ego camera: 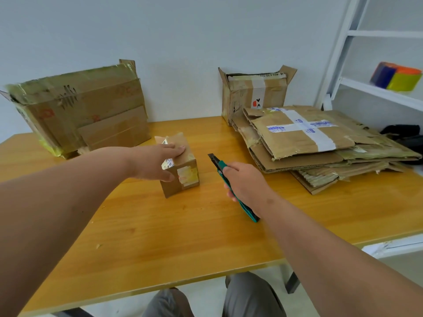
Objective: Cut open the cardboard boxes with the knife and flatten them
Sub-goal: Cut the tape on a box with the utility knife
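Observation:
A small taped cardboard box (186,177) stands in the middle of the wooden table (160,236). My left hand (153,161) lies on its top and left side, gripping it. Just to the right, my right hand (245,181) is closed around a green utility knife (219,167). The knife's dark tip points away from me, a short way from the box and not touching it. A large open box (80,108) lies on its side at the back left. A medium open box (254,92) stands upright at the back against the wall.
A stack of flattened cardboard (315,145) covers the right side of the table. A black object (405,136) lies behind it. A white shelf unit (377,88) with coloured items stands at the right. My knees show below the table's front edge.

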